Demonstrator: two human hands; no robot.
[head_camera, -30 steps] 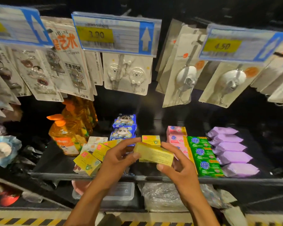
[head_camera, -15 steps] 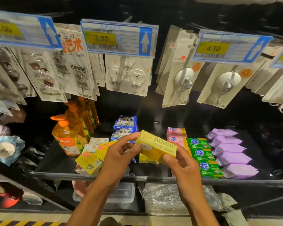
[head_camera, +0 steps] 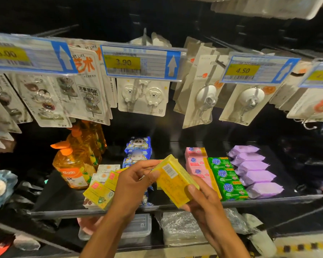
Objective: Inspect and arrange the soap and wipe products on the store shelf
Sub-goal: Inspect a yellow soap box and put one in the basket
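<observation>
Yellow soap box (head_camera: pixel 172 180) is held up in front of the shelf (head_camera: pixel 63 213), tilted, with the barcode face toward the camera. Left hand (head_camera: pixel 132 185): grip clamped on the box's upper-left end, thumb and fingertips pinching. Right hand (head_camera: pixel 205 203): grip clamped on its lower-right corner, thumb on the top face.

Step in hand, by my reading, is inspection. To do it well: turn the box slowly, hold it by the ends so the print stays uncovered, check corners for crushing, then set it down square with its like.

- Left of the box and lower: loose yellow boxes (head_camera: pixel 99 194), askew at the shelf's front edge. Probably the home row, and it needs straightening.
- Right of the box: pink soap boxes (head_camera: pixel 198 164), then green soap packs (head_camera: pixel 226 177), then purple wipe packs (head_camera: pixel 254 170), in tidy rows.
- Behind the box: blue wipe packs (head_camera: pixel 138 146).
- Further left: orange pump bottles (head_camera: pixel 71 168).
- Above and beyond the box: hook cards (head_camera: pixel 144 97) hanging behind price tags (head_camera: pixel 140 62).

The shelf is black and the light dim.
</observation>
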